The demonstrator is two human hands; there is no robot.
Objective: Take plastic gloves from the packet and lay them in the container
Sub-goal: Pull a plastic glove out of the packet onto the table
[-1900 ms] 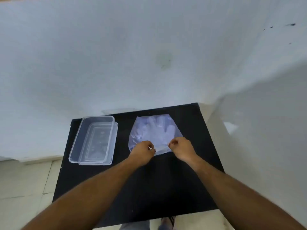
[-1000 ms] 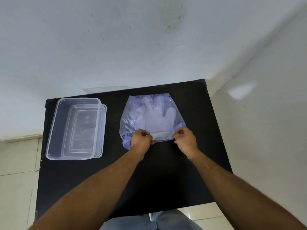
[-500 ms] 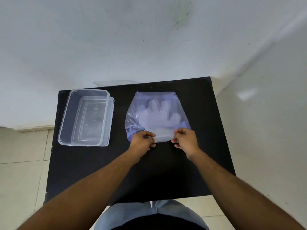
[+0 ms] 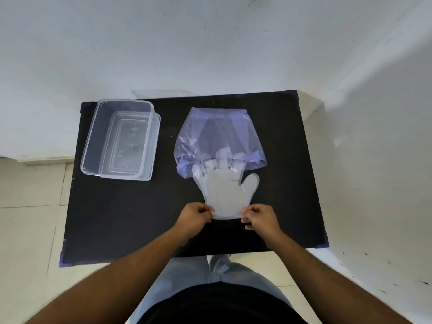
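A thin bluish plastic packet (image 4: 219,134) lies flat on the black table (image 4: 121,213), mouth toward me. A stack of clear plastic gloves (image 4: 225,190) sticks mostly out of it, with only the fingertips still inside. My left hand (image 4: 195,219) pinches the left corner of the cuff and my right hand (image 4: 259,218) pinches the right corner. How many gloves are in the stack I cannot tell. A clear rectangular container (image 4: 93,134) stands at the table's back left, apart from the packet, and looks empty.
White walls close in behind the table and on the right. Tiled floor shows to the left and below the front edge. My legs are against the table's front edge.
Both hands have drawn the gloves toward me, out of the packet, which stayed in place. Before, the gloves lay fully inside. The view has also tilted down.
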